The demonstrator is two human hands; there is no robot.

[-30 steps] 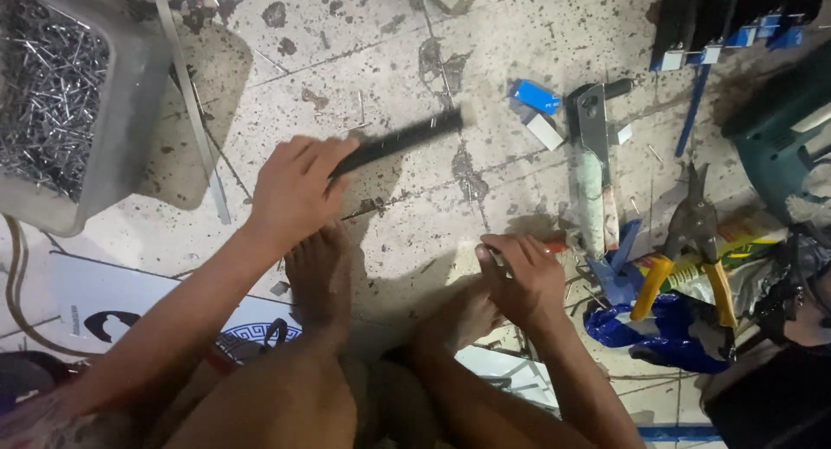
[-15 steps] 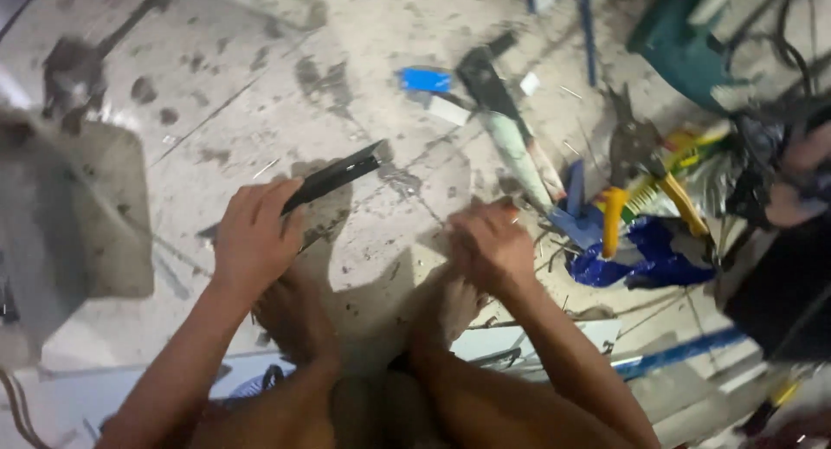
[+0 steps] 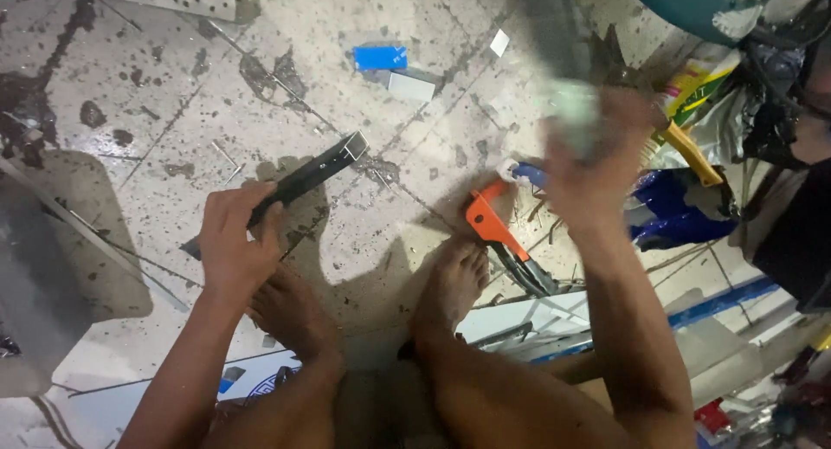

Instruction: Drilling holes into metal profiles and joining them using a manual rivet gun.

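The left hand (image 3: pixel 232 245) grips a dark metal channel (image 3: pixel 307 176) on the floor (image 3: pixel 173 85); the right hand (image 3: pixel 597 167), blurred, lifts a pale tool (image 3: pixel 571 111), grip unclear. Next probably calls for bringing tool to channel.

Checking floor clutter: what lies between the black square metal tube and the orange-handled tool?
In the head view, only bare speckled floor lies between the black square metal tube and the orange-handled tool.

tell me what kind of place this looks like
Probably an informal metalwork or repair spot on a stained tiled floor: the left hand holds a black square metal tube, with an orange-handled hand tool lying beside bare feet.
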